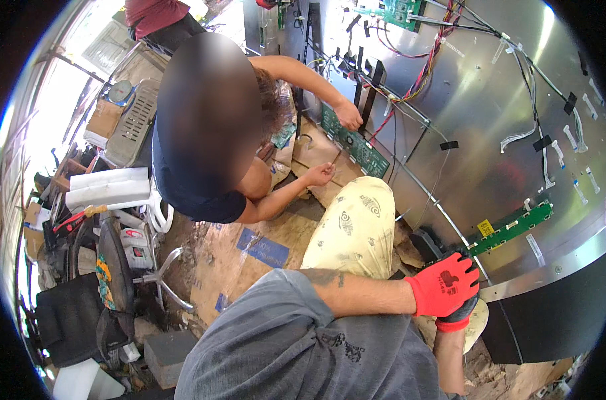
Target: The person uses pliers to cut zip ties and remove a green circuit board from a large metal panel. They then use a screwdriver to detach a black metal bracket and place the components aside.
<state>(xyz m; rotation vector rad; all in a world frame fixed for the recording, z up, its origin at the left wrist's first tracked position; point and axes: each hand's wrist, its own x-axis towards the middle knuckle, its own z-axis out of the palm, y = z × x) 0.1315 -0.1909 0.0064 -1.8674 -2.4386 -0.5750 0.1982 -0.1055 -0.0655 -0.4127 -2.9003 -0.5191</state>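
Note:
My left hand [444, 285], in a red glove with dark fingers, lies over my right hand [459, 313] beside my knee. The left fingers curl round; what they close on is hidden. Of my right hand, the red cuff and a dark part of the glove show, and its fingers are covered. Just beyond the gloves, a long green circuit board [516, 229] with a yellow label sits along a large silver metal panel [476, 180]. A black object [426, 245] stands close to my left fingers.
A co-worker [200, 180] crouches ahead, one hand [348, 115] at another green circuit board [370, 157], the other hand [320, 175] nearby with fingers pinched. Wire bundles [430, 67] cross the panel. Flattened cardboard [233, 267] covers the floor. Left are a black chair [73, 313] and clutter.

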